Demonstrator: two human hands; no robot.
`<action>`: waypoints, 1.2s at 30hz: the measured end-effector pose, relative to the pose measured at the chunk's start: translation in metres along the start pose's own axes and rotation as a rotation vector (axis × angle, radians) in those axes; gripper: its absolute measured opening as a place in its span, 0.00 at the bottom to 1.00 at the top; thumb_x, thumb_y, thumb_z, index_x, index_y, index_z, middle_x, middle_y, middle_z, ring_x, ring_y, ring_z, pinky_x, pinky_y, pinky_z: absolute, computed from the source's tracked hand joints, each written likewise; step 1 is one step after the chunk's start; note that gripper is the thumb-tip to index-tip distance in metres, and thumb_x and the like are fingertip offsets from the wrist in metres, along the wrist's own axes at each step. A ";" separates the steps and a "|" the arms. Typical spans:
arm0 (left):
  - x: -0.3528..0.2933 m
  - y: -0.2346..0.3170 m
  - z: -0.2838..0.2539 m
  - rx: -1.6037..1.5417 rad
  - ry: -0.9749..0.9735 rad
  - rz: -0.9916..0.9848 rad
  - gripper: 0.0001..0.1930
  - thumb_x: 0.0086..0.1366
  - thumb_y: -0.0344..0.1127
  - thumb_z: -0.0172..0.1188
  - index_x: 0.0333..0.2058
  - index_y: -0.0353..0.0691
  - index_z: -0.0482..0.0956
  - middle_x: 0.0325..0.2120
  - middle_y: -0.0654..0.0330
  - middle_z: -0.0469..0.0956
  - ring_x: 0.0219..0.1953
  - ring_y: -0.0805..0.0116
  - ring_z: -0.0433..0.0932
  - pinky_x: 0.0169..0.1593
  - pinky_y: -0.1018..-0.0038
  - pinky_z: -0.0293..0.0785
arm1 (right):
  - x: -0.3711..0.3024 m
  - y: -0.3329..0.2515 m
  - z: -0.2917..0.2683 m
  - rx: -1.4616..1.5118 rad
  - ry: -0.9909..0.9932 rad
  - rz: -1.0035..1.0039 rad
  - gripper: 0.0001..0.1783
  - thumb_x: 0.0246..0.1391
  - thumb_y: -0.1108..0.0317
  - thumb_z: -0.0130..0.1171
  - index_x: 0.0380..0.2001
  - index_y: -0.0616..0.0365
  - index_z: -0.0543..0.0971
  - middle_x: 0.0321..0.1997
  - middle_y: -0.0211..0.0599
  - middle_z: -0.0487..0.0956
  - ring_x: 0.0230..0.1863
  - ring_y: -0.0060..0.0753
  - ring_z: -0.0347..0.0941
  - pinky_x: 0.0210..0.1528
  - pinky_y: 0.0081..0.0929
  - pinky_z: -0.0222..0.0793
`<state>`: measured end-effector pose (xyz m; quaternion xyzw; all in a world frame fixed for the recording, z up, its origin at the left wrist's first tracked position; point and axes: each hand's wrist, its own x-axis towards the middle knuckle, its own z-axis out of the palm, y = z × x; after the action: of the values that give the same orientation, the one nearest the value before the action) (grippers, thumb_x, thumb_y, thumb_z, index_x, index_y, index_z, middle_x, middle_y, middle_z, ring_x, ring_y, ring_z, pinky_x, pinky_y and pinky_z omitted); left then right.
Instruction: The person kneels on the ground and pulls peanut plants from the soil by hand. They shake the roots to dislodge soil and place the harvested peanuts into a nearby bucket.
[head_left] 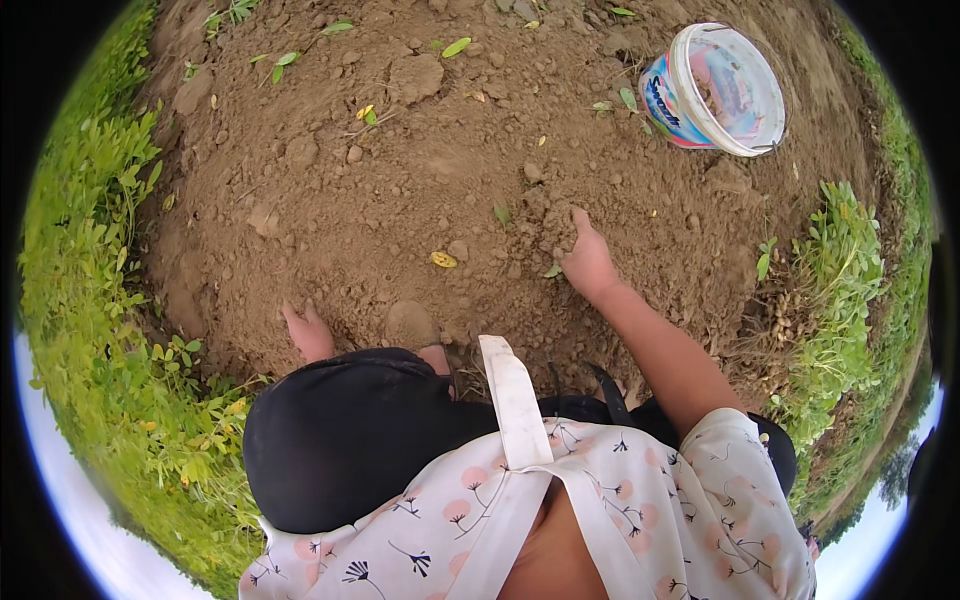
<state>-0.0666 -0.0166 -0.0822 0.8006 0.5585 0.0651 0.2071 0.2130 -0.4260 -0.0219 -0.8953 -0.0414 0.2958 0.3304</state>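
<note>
- Brown soil (pixel 400 200), loose and crumbly, spreads between and ahead of the hands; fine grains mix with rounded clods.
- The left hand (pixel 308 332) touches the soil at lower left, fingertips partly hidden; I cannot tell how wide its grip is or whether it holds anything.
- The right hand (pixel 588 262) reaches farther forward, one digit extended along the ground, the others out of sight; whether something is gripped there, I cannot tell.
- A yellow leaf (pixel 443 259), small and oval, lies on the soil between the hands.
- A round bucket (pixel 668 108), apparently plastic, stands at upper right, well apart from the right hand; its rim is white, its wall printed blue and pink (a few brownish specks show inside, too small to identify).
- Leafy green plants (pixel 85 270) border the left; cut or pulled plants (pixel 842 285) lie heaped at right, beside small tan, knobbly lumps (pixel 785 315).
</note>
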 end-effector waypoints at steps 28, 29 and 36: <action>0.000 0.158 0.008 0.570 -0.468 1.024 0.29 0.70 0.54 0.56 0.69 0.70 0.64 0.74 0.64 0.54 0.75 0.48 0.48 0.70 0.28 0.39 | 0.126 -0.031 -0.066 -0.490 0.408 -0.332 0.20 0.60 0.53 0.63 0.35 0.62 0.81 0.47 0.52 0.76 0.55 0.56 0.70 0.56 0.47 0.69; 0.009 0.151 0.013 0.604 -0.413 0.903 0.30 0.70 0.55 0.55 0.69 0.70 0.63 0.74 0.64 0.54 0.75 0.47 0.49 0.70 0.28 0.41 | 0.147 -0.025 -0.079 -0.475 0.414 -0.373 0.23 0.59 0.53 0.65 0.44 0.64 0.80 0.59 0.55 0.73 0.62 0.60 0.66 0.64 0.47 0.65; 0.082 0.075 -0.003 0.457 -0.225 0.441 0.35 0.71 0.55 0.55 0.73 0.65 0.54 0.74 0.53 0.51 0.74 0.40 0.50 0.65 0.29 0.56 | 0.163 -0.059 -0.058 -0.672 0.049 -0.119 0.56 0.44 0.26 0.65 0.69 0.51 0.66 0.75 0.48 0.59 0.75 0.66 0.48 0.71 0.66 0.53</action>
<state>0.0279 0.0379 -0.0592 0.9300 0.3458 -0.1077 0.0634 0.3868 -0.3692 -0.0320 -0.9570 -0.1809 0.2243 0.0347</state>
